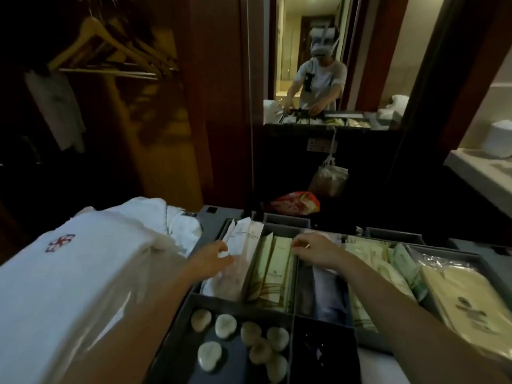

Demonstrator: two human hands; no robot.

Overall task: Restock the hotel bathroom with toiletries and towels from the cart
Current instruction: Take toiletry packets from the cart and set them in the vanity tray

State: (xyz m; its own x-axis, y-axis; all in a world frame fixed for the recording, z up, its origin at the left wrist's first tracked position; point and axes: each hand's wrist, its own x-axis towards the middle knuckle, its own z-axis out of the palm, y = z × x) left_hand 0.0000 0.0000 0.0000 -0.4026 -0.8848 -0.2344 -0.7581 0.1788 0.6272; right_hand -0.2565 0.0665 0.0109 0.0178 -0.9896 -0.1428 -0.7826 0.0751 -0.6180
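Observation:
The cart's grey divided tray (277,307) fills the lower middle of the head view. My left hand (213,256) reaches into the back-left compartment, its fingers touching tall white sachets (246,239). My right hand (310,249) hovers over green-and-cream boxed toiletries (273,268), fingers curled at their top edge; a firm grip is not clear. Several round wrapped soaps (225,325) lie in the front compartment. More green packets (388,261) and flat cream packs in plastic (465,297) fill the right compartments. A plastic-wrapped stack of white towels (63,275) sits on the cart at the left.
A mirror (318,79) ahead reflects a person at the cart. An open wardrobe with wooden hangers (110,51) is at the left. A bathroom counter (482,173) with a white roll stands at the right. Bags (327,176) hang below the mirror.

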